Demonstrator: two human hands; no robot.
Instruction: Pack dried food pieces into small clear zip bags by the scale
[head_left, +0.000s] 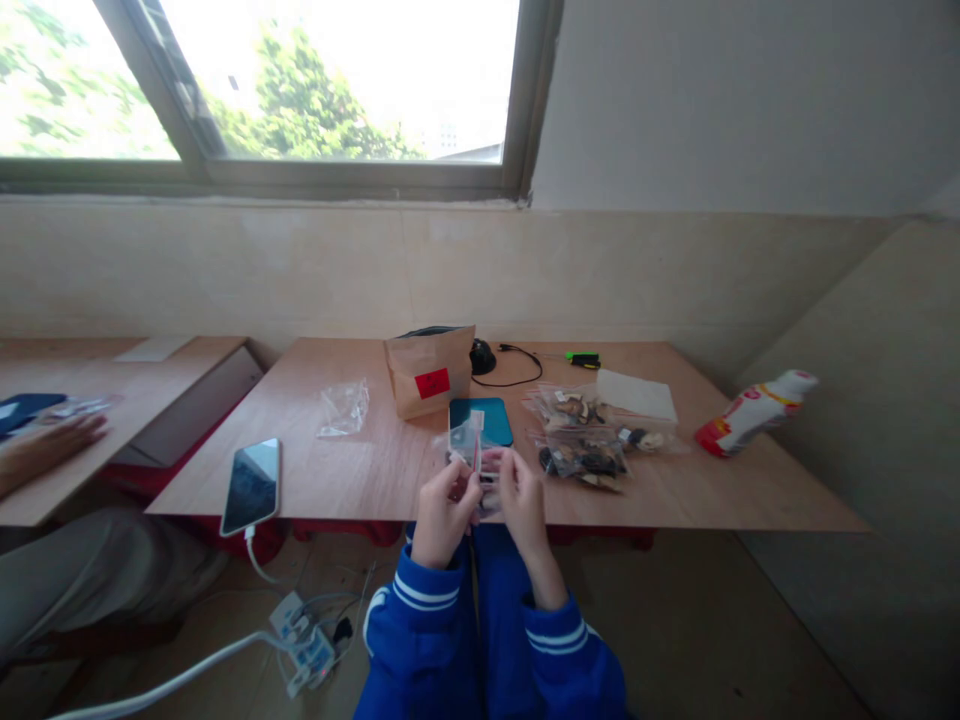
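Note:
My left hand (pixel 441 512) and my right hand (pixel 526 508) are raised at the table's front edge, fingers closed in a pinch. Between them is a small clear zip bag (pixel 490 498), gripped from both sides. It has a pale label or strip near the top, and its contents are hard to make out. Just behind it lies a flat teal device (pixel 496 420), partly covered by the bag. To the right of my right hand, several clear bags of dried, sliced, mushroom-like pieces (pixel 592 455) are piled up.
A brown paper pouch (pixel 424 375) with a red label stands behind. Empty clear bags (pixel 345 408) lie left, near a charging phone (pixel 253 485) at the edge. Right are a white sheet (pixel 637 395) and a tilted bottle (pixel 754 412). Another person's hand (pixel 56 450) rests on the left table.

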